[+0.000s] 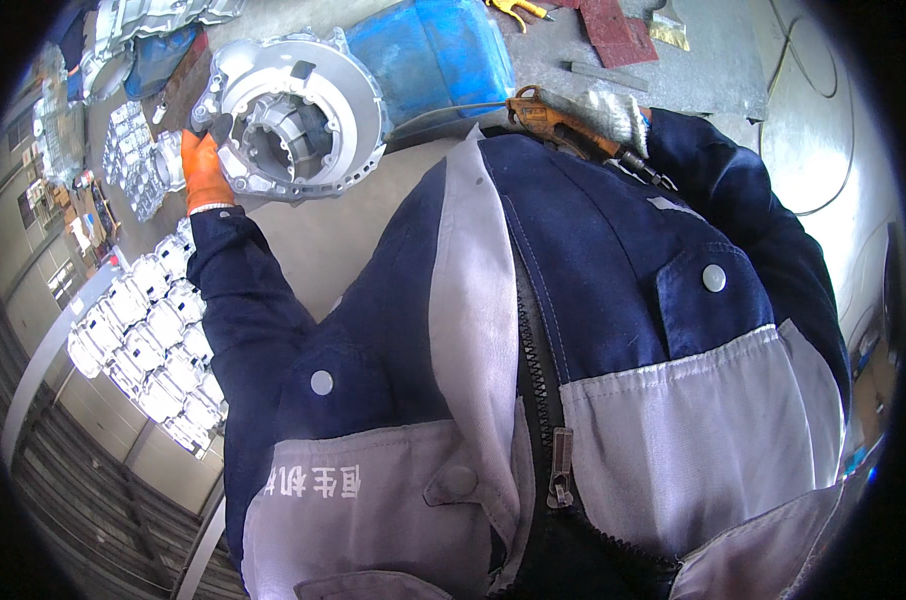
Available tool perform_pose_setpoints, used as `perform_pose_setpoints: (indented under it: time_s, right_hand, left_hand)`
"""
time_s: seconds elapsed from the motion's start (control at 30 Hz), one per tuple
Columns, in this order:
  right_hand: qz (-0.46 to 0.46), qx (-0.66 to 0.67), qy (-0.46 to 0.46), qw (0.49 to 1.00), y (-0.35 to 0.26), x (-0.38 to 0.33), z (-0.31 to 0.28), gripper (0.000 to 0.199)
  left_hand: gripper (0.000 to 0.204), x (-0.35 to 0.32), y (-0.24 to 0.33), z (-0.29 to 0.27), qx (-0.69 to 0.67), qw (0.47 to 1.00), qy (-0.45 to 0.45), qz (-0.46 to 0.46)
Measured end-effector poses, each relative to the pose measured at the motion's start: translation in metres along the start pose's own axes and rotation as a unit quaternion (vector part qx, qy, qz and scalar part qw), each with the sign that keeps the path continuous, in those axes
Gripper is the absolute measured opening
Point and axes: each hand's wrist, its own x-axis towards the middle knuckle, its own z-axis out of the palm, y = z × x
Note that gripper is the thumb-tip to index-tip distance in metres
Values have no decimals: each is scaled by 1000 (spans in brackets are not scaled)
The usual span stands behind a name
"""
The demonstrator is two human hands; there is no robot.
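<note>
Just beyond the navy-and-grey jacket [613,250], holding an orange air blow gun [551,122] within the white-gloved right hand [615,115], gripping its body, pointing its thin nozzle [468,106] leftward; farther left, keeping a cast-metal bell housing [361,95] just right of the orange-gloved left hand [205,172], clasping its edge; beyond, facing a blue plastic container [435,55].

Work jacket [603,270], navy and grey, long navy sleeves. Placket [473,280]: grey, centre. Zip [535,380]: dark-toothed, metal pull [561,470] towards five o'clock. Round pale snaps, two: three o'clock [713,278], eight o'clock. Lower panels [713,440]: grey. White lettering [313,481]: seven o'clock. Left glove [207,172]: orange, dark-tipped, pale cuff [213,208], ten o'clock. Right glove [618,118]: greyish-white, between one and two o'clock.
</note>
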Motion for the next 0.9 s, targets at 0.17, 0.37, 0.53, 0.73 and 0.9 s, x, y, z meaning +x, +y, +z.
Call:
perform_pose_setpoints:
  time_s: [0.17, 0.37, 0.53, 0.73, 0.9]
  right_hand:
    - [9, 46, -61, 997, -16, -13, 7, 55]
    - [7, 68, -152, 986, -49, -19, 14, 57]
    - [-8, 60, -144, 988, -85, -2, 17, 58]
    - [-55, 34, -3, 998, -106, 51, 28, 59]
    - [-53, 54, 153, 985, -82, 34, 51, 61]
  left_hand:
    - [46, 7, -3, 0, 35, 999, 20, 6]
    - [31, 15, -40, -28, 22, 990, 126, 66]
    - [17, 11, -65, -36, 288, 955, 63, -21]
    - [28, -16, -65, -38, 36, 999, 18, -2]
    - [54, -11, -109, -46, 449, 809, -23, 379]
